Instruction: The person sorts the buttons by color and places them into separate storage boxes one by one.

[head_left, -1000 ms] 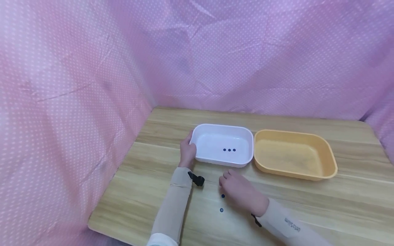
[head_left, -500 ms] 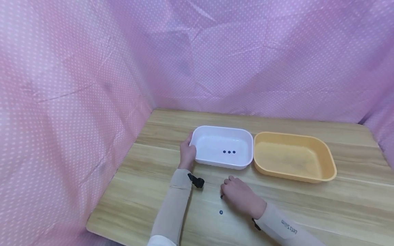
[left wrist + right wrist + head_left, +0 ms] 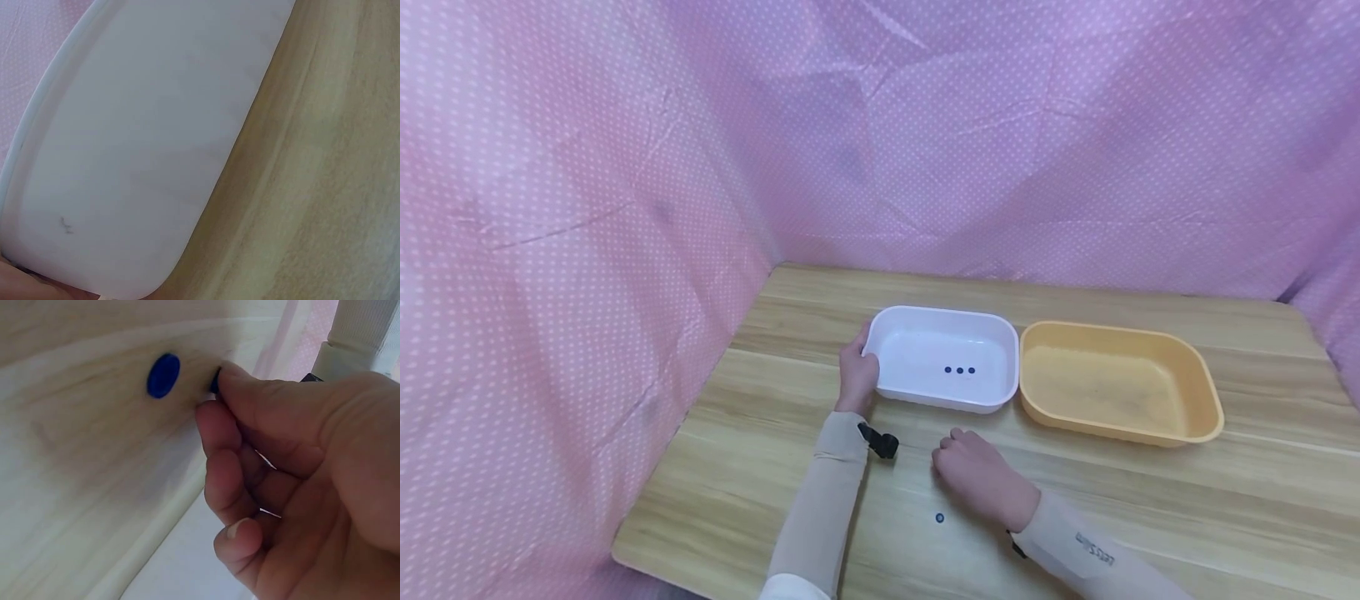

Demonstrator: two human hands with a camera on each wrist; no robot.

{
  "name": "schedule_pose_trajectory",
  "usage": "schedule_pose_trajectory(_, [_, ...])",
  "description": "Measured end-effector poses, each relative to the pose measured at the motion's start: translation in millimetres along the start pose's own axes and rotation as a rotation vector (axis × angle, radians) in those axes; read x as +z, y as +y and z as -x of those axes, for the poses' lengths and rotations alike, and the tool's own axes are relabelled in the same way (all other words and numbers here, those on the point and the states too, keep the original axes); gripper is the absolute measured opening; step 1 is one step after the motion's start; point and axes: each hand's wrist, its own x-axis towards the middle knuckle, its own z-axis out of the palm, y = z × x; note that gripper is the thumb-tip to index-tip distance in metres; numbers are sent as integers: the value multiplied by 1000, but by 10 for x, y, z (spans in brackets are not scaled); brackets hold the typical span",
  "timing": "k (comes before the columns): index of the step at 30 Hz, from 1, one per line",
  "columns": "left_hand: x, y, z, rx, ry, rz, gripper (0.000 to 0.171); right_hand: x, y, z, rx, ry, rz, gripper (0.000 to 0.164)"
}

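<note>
My left hand (image 3: 857, 372) grips the left end of a white plastic basin (image 3: 946, 402). In the left wrist view the basin's outer wall (image 3: 144, 137) fills most of the picture, with a bit of the hand in the lower left corner. My right hand (image 3: 979, 477) is low over the wooden table in front of the basin. In the right wrist view, its thumb and forefinger pinch a small blue button (image 3: 215, 381), mostly hidden by the fingertips. Another round blue button (image 3: 164, 375) lies flat on the table beside that hand. Three dark buttons (image 3: 959, 371) lie in a row inside the basin.
A yellow plastic basin (image 3: 1122, 423) stands right against the white one's right side. Both are on a light wooden table (image 3: 730, 450) with rounded corners. Pink dotted cloth (image 3: 940, 150) hangs behind the table and along its sides.
My right hand has come slightly nearer me and closed over the farther of two table buttons, which the head view no longer shows. The left hand keeps its grip on the white basin.
</note>
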Motion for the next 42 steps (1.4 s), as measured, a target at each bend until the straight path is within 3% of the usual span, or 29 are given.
schedule_pose_trajectory(10, [1, -3, 20, -2, -3, 11, 68, 56, -7, 3, -34, -25, 217, 6])
schedule_pose_trajectory(25, [12, -12, 23, 8, 2, -3, 70, 123, -131, 132, -110, 10, 371, 13])
schedule_pose_trajectory(35, [15, 15, 9, 17, 12, -24, 72, 117, -158, 111, -166, -21, 499, 14])
schedule_pose_trajectory(42, [4, 13, 10, 14, 7, -14, 71, 101, -150, 113, -153, -38, 481, 15])
